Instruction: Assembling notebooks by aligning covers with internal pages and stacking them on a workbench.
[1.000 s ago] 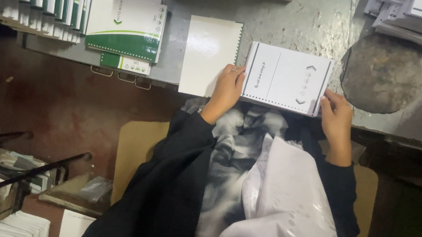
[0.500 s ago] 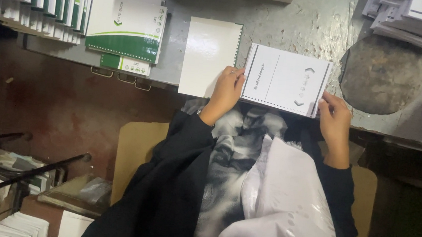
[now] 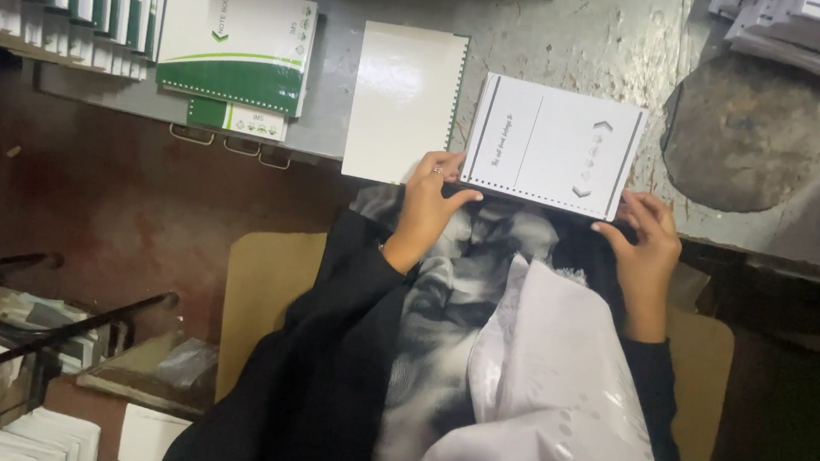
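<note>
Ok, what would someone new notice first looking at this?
Probably the white punched sheet at the near edge of the grey worktable, with the left hand and right hand on its near corners. Next, the green-and-white notebooks stacked to the left, and a round dark pad at right.

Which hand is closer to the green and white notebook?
Left. The left hand sits nearer the green and white notebook; the right hand is far across, beyond the white sheet.
</note>
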